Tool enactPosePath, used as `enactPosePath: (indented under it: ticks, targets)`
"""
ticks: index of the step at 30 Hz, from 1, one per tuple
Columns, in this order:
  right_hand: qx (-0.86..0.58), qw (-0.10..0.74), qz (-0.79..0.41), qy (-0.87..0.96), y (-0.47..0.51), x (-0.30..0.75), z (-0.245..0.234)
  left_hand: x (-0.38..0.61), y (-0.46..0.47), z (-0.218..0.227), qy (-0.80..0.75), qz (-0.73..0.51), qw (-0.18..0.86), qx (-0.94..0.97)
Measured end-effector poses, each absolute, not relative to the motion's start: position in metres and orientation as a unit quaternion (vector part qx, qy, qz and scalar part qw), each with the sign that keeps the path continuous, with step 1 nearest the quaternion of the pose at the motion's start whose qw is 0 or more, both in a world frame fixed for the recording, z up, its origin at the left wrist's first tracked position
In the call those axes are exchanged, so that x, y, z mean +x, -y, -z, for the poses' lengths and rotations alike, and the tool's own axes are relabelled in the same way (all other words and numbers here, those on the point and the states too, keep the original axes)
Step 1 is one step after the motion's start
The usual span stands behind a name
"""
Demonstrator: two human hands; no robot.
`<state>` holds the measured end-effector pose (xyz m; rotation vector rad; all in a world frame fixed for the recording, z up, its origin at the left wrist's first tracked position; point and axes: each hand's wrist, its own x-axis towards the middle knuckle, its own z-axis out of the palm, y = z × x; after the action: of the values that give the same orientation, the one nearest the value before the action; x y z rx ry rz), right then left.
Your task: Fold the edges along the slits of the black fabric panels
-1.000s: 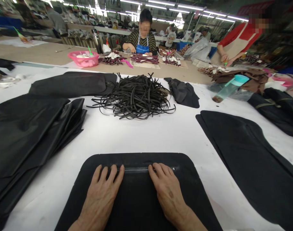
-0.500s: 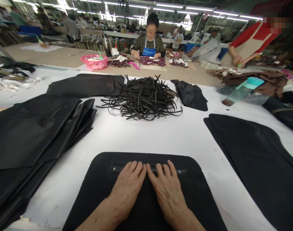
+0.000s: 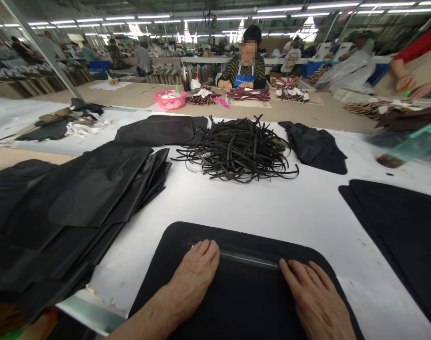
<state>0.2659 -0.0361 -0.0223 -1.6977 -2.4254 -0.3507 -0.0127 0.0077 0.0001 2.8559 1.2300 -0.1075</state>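
A black panel (image 3: 247,293) with rounded corners lies flat on the white-covered table in front of me. Near its far edge runs a narrow, shiny pale strip (image 3: 249,259). My left hand (image 3: 196,274) rests on the panel at the strip's left end, its fingers side by side and slightly bent. At the right end my right hand (image 3: 317,295) lies palm down, fingers stretched out and a little spread, touching the panel. Neither hand grips anything. The near part of the panel is cut off by the bottom of the view.
Stacked black sheets (image 3: 84,189) lie at left, more black panels (image 3: 399,226) at right. Beyond are a heap of black strips (image 3: 240,148), crumpled black material (image 3: 316,146) and a teal-lidded bottle (image 3: 409,144). Across the table a person (image 3: 245,66) works near a pink basket (image 3: 170,100).
My hands have moved apart from the middle of the strip, left hand toward its left end, right hand toward its right end. My view has turned left.
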Motion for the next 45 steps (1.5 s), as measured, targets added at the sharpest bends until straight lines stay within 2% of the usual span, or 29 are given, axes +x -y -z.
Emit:
enactPosePath:
  ticks: [6,14,17,19,21,24,28,34,37,40,42,45]
  targets:
    - [-0.593,0.044,0.1,0.798,0.043,0.283,0.02,-0.055,-0.008,-0.002,-0.445,0.03,-0.012,0.895]
    - [-0.675,0.042,0.087,0.731,0.037,0.284,0.004,-0.086,-0.017,0.001,-0.501,0.009,-0.089,0.861]
    - [-0.698,0.071,0.095,0.707,0.028,0.274,-0.001,-0.074,-0.013,-0.005,-0.492,-0.042,-0.111,0.863]
    - [-0.687,0.104,0.063,0.716,0.016,0.255,-0.004,-0.054,-0.006,-0.008,-0.422,-0.092,-0.077,0.898]
    - [-0.661,0.12,0.017,0.74,0.001,0.232,-0.008,-0.029,0.003,-0.009,-0.321,-0.108,0.004,0.941]
    - [-0.637,0.088,-0.025,0.765,-0.021,0.205,-0.012,-0.001,0.011,-0.004,-0.223,-0.071,0.105,0.966]
    - [-0.632,0.047,-0.069,0.77,-0.039,0.2,-0.015,0.005,0.01,0.005,-0.221,-0.061,0.153,0.961]
    - [-0.605,0.064,-0.133,0.782,-0.042,0.218,-0.021,-0.001,0.01,0.01,-0.239,-0.081,0.155,0.955]
    - [-0.613,0.137,-0.098,0.772,-0.035,0.22,-0.028,-0.001,0.012,0.011,-0.256,-0.079,0.154,0.951]
    - [-0.626,0.231,0.004,0.745,-0.028,0.219,-0.039,-0.001,0.014,0.012,-0.267,-0.079,0.152,0.948]
    - [-0.606,0.239,0.049,0.757,-0.024,0.218,-0.048,-0.001,0.015,0.011,-0.273,-0.085,0.159,0.945]
    - [-0.58,0.196,0.071,0.788,-0.021,0.219,-0.059,0.002,0.014,0.003,-0.312,-0.12,0.198,0.922]
